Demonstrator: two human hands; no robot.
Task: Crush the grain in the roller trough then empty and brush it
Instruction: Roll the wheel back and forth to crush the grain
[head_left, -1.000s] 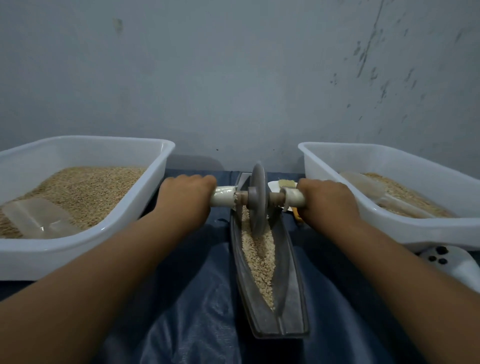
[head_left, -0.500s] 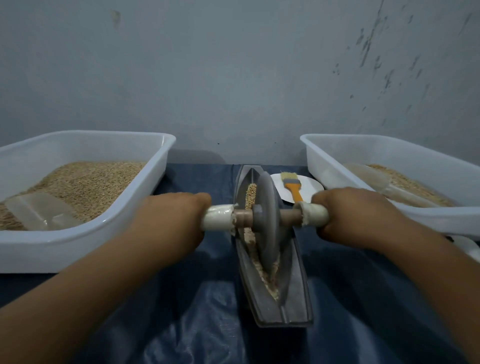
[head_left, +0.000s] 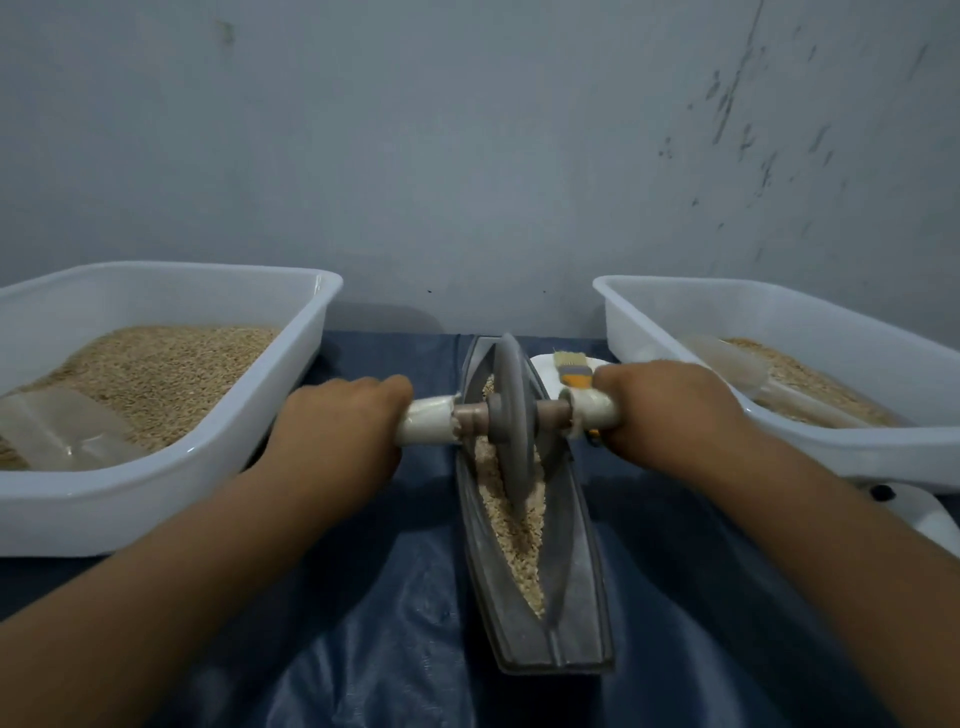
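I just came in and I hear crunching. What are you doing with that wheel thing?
A person is crushing grain. The left hand and right hand each grip one end of the axle of a grey roller wheel standing in a long metal trough with grain in it. White tubs of grain sit on both sides, and a small brush waits on a plate behind.

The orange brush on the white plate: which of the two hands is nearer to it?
Right. The right hand grips the handle directly beside the orange brush; the left hand is across the trough.
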